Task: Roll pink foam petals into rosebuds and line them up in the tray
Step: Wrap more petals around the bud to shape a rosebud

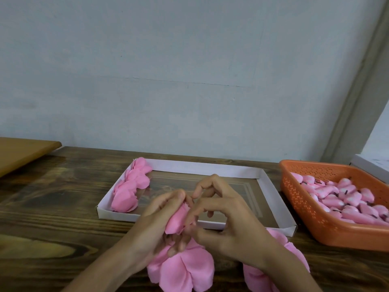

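Observation:
My left hand (pixel 155 220) grips a half-rolled pink foam rosebud (pixel 177 220) just in front of the white cardboard tray (pixel 271 197). My right hand (pixel 223 220) pinches the bud's edge from the right, fingers curled. Several finished pink rosebuds (pixel 130 186) lie in a line along the tray's left wall. Flat pink petals (pixel 185 270) lie on the table beneath my hands, and more petals (pixel 294 251) show under my right wrist.
An orange perforated basket (pixel 303 207) at the right holds several small pink bud cores. A lighter wooden board (pixel 23 152) sits at the far left. The dark wooden table (pixel 52 207) meets a pale wall behind the tray.

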A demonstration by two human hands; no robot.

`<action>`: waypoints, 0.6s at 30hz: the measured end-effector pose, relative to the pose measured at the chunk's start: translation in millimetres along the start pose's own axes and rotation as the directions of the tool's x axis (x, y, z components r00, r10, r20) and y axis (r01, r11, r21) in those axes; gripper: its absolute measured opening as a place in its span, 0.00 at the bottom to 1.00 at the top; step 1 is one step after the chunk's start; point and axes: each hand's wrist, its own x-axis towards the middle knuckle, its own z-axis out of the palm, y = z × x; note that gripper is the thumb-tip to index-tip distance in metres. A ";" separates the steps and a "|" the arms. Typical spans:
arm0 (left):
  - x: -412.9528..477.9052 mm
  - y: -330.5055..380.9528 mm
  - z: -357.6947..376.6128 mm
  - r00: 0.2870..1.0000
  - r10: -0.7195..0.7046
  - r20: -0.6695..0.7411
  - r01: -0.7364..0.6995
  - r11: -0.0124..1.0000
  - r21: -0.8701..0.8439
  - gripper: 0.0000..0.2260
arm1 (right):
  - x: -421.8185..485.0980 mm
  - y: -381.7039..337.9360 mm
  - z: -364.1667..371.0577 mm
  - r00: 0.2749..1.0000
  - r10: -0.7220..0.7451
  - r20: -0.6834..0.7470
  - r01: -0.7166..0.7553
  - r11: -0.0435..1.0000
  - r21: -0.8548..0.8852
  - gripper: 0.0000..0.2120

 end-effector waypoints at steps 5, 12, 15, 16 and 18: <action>-1.6 2.8 4.3 0.998 0.051 -0.027 -0.051 0.999 -0.005 0.20 | 0.5 1.4 12.2 0.994 0.022 -0.104 -0.021 1.000 0.007 0.06; -1.8 6.6 -1.1 0.990 0.129 0.059 -0.137 0.977 0.163 0.20 | 1.2 1.9 23.9 0.961 -0.048 -0.273 0.010 0.990 -0.138 0.17; -1.9 4.4 -2.2 0.991 0.128 0.029 -0.131 0.976 0.176 0.24 | 1.4 2.8 10.8 0.986 -0.074 -0.151 0.061 0.994 -0.092 0.23; -1.6 3.4 -2.0 0.989 0.150 0.005 -0.147 0.965 0.215 0.24 | 1.1 2.9 7.4 0.990 -0.078 -0.114 0.070 0.995 -0.076 0.25; -0.6 2.0 -0.7 0.971 0.237 -0.016 -0.217 0.912 0.347 0.19 | 0.3 2.2 5.7 0.993 -0.070 -0.092 0.061 0.994 -0.093 0.24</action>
